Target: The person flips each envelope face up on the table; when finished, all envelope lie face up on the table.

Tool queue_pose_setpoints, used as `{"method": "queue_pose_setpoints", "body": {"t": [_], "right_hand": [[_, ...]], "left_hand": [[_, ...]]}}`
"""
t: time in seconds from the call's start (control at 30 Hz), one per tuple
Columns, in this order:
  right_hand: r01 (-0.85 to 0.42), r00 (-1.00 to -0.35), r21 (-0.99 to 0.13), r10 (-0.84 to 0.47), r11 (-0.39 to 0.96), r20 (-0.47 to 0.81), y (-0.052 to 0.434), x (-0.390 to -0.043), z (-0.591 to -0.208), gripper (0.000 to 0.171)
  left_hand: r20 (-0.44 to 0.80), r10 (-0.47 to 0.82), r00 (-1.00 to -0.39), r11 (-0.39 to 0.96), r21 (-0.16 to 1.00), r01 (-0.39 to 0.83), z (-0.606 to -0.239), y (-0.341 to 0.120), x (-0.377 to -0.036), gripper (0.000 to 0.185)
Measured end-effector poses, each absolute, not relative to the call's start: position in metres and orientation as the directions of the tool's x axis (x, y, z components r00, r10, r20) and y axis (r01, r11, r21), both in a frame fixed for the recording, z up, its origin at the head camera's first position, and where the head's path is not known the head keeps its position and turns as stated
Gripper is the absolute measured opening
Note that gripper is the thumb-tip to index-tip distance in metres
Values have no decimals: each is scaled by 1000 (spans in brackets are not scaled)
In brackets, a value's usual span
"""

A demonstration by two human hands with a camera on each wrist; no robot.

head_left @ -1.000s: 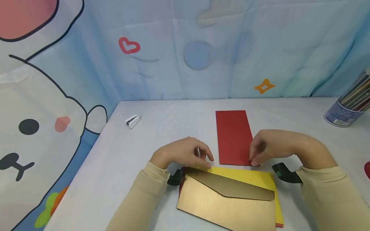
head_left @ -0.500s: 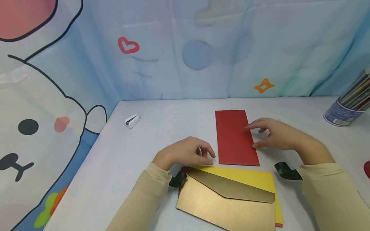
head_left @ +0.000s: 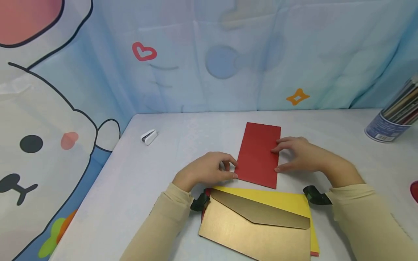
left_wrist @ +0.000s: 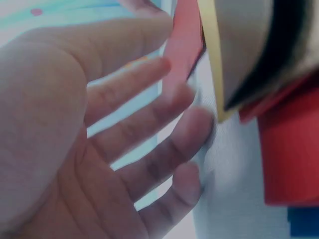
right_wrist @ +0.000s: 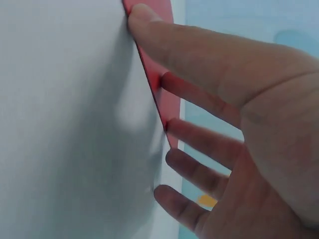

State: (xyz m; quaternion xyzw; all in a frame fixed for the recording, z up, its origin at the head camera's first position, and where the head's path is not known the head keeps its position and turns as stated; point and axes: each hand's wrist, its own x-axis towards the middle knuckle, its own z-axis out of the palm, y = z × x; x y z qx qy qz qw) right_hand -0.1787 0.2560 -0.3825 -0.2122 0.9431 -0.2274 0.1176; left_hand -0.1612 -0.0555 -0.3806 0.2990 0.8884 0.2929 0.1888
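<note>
A plain red envelope [head_left: 258, 154] lies flat on the white table, tilted slightly, with no flap showing. My left hand [head_left: 209, 168] has its thumb and fingertips at the envelope's lower left edge. In the left wrist view the fingers [left_wrist: 129, 129] are spread and loosely bent. At the opposite long edge is my right hand [head_left: 302, 154], thumb against the side and fingertips resting on top. The right wrist view shows its fingers [right_wrist: 199, 142] extended along that red edge. Nearer to me sits a stack topped by a gold envelope [head_left: 258, 239], flap upward, over a yellow envelope [head_left: 277, 197].
Red edges show under the yellow envelope. A white stapler-like clip tool [head_left: 149, 137] lies at the back left. A blue can [head_left: 385, 128] of pencils stands at the back right. Part of a red round object [head_left: 414, 190] shows at the right edge. A printed curtain [head_left: 228, 90] hangs behind.
My right hand has moved from the red envelope's lower right corner up along its right edge. The envelope has turned slightly and shifted left, meeting my left fingertips. The stack has stayed put.
</note>
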Motion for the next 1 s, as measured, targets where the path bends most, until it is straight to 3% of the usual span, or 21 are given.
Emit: {"method": "queue_pose_setpoints", "body": {"t": [0.27,0.53,0.8,1.0], "right_hand": [[-359,-893,-409,-436,839,-110,229,-171,-379,61],[-377,-878,-521,-474,766,-62,238,-177,-379,62],[-272,-937,-420,-337,866,-89,259,-186,-388,88],[-243,-945,-414,-311,877,-104,261,-188,-394,86]], "left_hand": [[-155,547,-823,704,616,352,-382,-62,-166,53],[-156,565,-811,693,623,363,-385,-62,-165,66],[-144,591,-793,674,628,388,-387,-62,-166,59],[-159,579,-800,688,622,374,-387,-62,-166,69]]}}
